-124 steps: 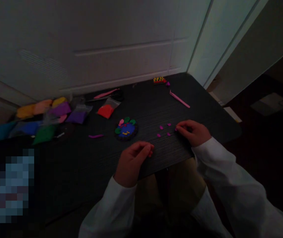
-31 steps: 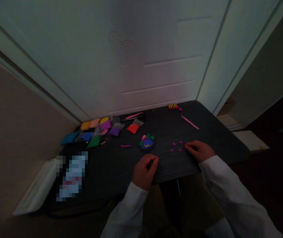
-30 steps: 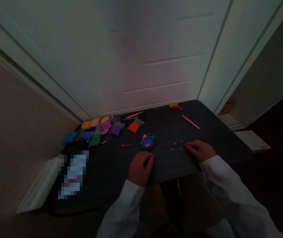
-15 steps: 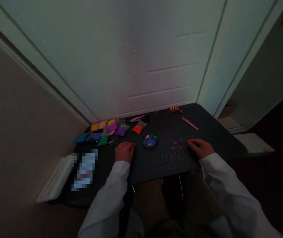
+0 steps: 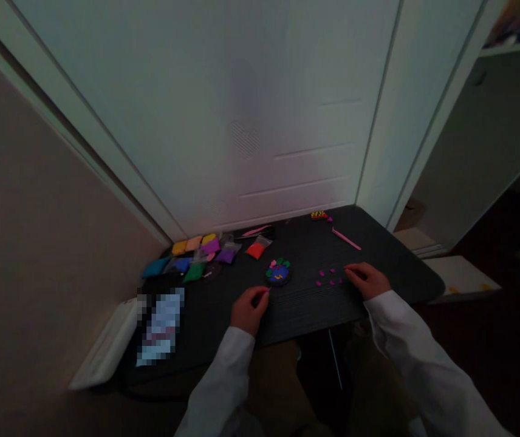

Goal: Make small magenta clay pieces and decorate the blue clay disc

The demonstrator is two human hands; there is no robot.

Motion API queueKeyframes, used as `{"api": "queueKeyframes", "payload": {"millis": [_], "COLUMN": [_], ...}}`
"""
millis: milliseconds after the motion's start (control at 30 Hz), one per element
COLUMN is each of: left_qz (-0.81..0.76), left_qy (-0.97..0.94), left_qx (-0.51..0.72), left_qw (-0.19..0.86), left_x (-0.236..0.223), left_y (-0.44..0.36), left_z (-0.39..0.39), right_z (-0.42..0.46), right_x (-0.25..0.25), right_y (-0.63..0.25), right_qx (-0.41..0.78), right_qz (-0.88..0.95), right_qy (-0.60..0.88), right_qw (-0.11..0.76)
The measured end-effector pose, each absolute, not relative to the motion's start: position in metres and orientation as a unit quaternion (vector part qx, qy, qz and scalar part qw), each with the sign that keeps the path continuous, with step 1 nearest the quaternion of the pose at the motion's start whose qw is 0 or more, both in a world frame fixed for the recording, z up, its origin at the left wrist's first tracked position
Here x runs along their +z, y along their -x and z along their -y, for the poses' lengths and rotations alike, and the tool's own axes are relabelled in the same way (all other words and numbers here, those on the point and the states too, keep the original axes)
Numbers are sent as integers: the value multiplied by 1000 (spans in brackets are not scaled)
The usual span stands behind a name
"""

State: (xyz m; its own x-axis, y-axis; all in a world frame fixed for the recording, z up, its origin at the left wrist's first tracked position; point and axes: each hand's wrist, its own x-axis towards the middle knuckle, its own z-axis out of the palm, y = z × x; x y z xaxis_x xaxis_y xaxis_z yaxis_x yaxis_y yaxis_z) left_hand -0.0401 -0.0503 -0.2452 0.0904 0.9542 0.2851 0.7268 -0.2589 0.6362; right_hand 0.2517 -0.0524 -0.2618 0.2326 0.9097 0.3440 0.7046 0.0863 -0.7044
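Note:
My left hand [image 5: 248, 309] is closed in a pinch on a small purple clay piece [image 5: 267, 291], just in front of a round clay model [image 5: 279, 274]. The model has a dark rim, a blue middle with yellow bits, and green and pink shapes along its far edge. Several loose purple clay bits [image 5: 322, 273] lie on the dark table to the right of it. Beside them my right hand [image 5: 368, 280] rests with its thumb and fingertips brought together. Whatever may be between those fingertips is too small to make out.
Bags of coloured clay [image 5: 194, 273] crowd the back left of the table [image 5: 296, 318], with an orange-red bag [image 5: 256, 247] nearby. Pink tweezers [image 5: 346, 238] lie at the right. A red and yellow clay piece [image 5: 318, 215] sits by the white door [image 5: 296, 121].
My left hand has moved right and nearer the table's front edge, and a purple piece now shows at its fingertips. My right hand stays by the loose bits. The view has tilted up slightly.

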Motion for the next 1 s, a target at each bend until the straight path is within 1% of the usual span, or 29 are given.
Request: {"api": "queueKeyframes", "payload": {"millis": [133,233,367,533,1000], "left_qz": [-544,-516,-500,-492,-471], "left_qy": [-684,-671,-701,-726,-748], "left_qx": [384,407,402,391,367], "left_qw": [298,343,313,279,292], "left_x": [-245,-247,-245,-240,-242], "left_y": [21,7,0,-1,-2], "left_z": [58,62,65,66,66], "right_z": [62,70,75,75,76], "right_x": [-257,-253,-250,-251,-251], "right_y": [-220,-184,-153,-151,-149], "right_qx": [77,70,84,91,76], "right_qz": [660,725,747,746,766], "right_qy": [601,535,515,524,517], "right_qw": [444,428,412,401,374]}}
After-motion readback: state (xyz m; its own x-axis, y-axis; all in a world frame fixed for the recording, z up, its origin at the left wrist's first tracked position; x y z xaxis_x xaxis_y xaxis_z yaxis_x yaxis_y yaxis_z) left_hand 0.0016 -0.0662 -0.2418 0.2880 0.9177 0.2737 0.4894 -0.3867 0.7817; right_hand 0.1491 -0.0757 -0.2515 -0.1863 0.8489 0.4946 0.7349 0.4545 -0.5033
